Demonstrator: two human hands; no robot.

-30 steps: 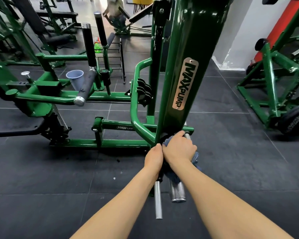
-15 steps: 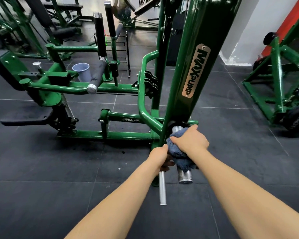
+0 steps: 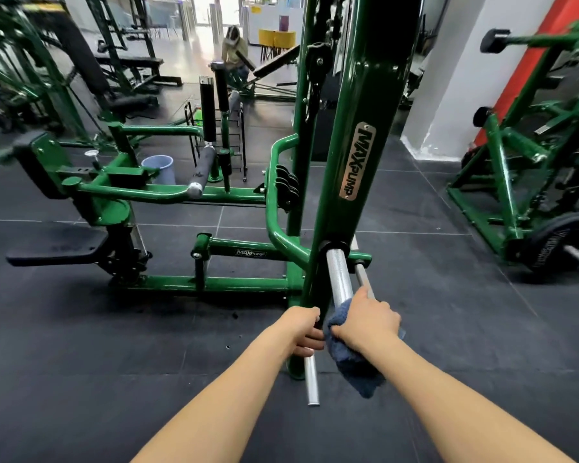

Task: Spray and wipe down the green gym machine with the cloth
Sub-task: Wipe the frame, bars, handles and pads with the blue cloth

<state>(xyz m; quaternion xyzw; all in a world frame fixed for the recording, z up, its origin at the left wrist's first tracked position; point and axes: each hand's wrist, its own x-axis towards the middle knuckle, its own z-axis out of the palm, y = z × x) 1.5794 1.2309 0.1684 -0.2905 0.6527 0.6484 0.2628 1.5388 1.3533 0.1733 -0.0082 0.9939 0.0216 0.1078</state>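
The gym machine (image 3: 358,135) is painted glossy dark green, with a bronze nameplate (image 3: 357,161) lettered in black. A dark blue cloth (image 3: 351,359) is seen over a silver, finely knurled sleeve (image 3: 339,279). The floor (image 3: 81,362) is laid in dark grey tiles. A pale blue bucket (image 3: 159,168), a white pillar (image 3: 448,78) and a yellow cabinet (image 3: 276,37) are shown behind.
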